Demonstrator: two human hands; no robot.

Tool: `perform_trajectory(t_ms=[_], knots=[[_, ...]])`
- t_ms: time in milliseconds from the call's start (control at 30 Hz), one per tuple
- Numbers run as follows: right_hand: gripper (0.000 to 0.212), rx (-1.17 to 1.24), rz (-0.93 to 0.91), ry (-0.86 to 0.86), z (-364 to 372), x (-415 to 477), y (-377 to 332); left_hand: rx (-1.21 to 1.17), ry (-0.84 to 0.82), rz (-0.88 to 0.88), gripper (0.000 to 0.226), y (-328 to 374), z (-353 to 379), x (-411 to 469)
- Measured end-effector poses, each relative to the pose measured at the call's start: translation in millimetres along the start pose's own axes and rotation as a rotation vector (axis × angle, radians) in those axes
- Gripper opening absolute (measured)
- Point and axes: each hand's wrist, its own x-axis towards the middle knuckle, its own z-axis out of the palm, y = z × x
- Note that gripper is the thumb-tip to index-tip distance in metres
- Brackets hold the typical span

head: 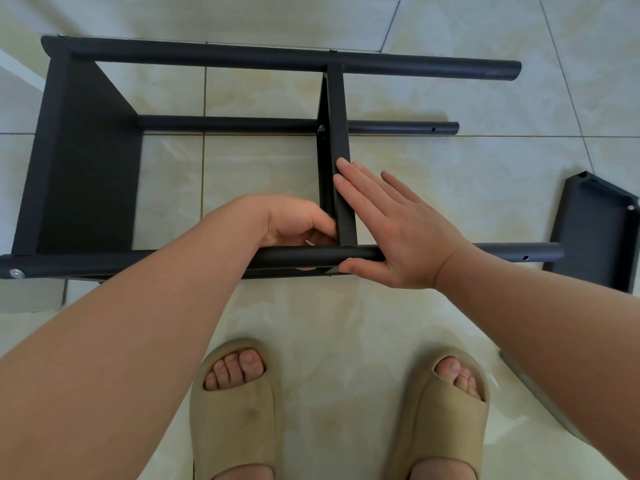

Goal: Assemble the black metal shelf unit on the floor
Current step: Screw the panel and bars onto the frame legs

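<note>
Floor [450, 109] of pale tile carries the black shelf unit [86, 161], which lies on its side just ahead of the person's feet, one shelf fixed at its left end and the posts running rightward. A loose shelf panel [595, 237] lies apart at the right edge. The unit looks like stiff painted steel, probably light enough to shift yet smooth and apt to slide on tile, so a post near a joint seems the surest hold. The right hand [398, 233] lies flat, fingers straight against the middle shelf [341, 140], thumb at the near post [173, 263] by a screw head [348, 260]. The left hand [294, 220] curls in at that corner; whether its fingers pinch anything cannot be told.
</note>
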Motion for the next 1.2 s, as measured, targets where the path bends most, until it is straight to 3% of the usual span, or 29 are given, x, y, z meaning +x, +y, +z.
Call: perform_trajectory(t_ms=[233, 600, 800, 1200], knots=[[0.101, -0.002, -0.001, 0.001, -0.1, -0.2, -0.2, 0.007, 0.009, 0.042, 0.034, -1.2, 1.2, 1.4], [0.101, -0.009, 0.0, 0.003, 0.5, 0.0, 0.3, -0.046, -0.004, 0.014, 0.021, -0.8, 0.6, -0.8], [0.1, -0.002, -0.002, 0.006, 0.2, -0.2, 0.0, 0.032, 0.017, -0.121, 0.016, 2.9, 0.5, -2.2], [0.101, 0.002, 0.002, 0.001, -0.2, -0.3, -0.4, -0.004, -0.012, -0.052, 0.021, 1.3, 1.3, -1.4]])
